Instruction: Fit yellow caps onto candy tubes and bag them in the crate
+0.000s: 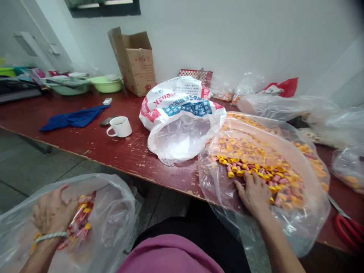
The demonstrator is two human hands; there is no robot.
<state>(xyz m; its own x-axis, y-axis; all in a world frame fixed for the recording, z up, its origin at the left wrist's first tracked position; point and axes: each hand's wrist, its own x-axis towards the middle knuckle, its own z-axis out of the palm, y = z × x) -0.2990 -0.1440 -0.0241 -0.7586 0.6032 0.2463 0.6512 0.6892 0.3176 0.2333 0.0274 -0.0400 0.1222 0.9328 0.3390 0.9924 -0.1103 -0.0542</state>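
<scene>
My left hand (54,212), slightly blurred, is over the mouth of a large clear plastic bag (116,201) at the lower left. Its fingers look spread, with nothing visible held. Beside it in that bag lie red-wrapped pieces with yellow ends (85,212). On the table, my right hand (254,191) reaches into the opening of another clear plastic bag (307,227). Many small yellow-capped pieces with red patterned bodies (253,167) fill this bag. The right fingers are apart and touch the near edge of the heap; their tips are partly hidden among the pieces.
A white printed sack (182,117) holding white material stands open mid-table. To its left are a white mug (121,127), a blue cloth (74,118) and a cardboard box (136,62). Red-handled scissors (348,227) lie at the right edge. Green basins (105,84) stand farther back.
</scene>
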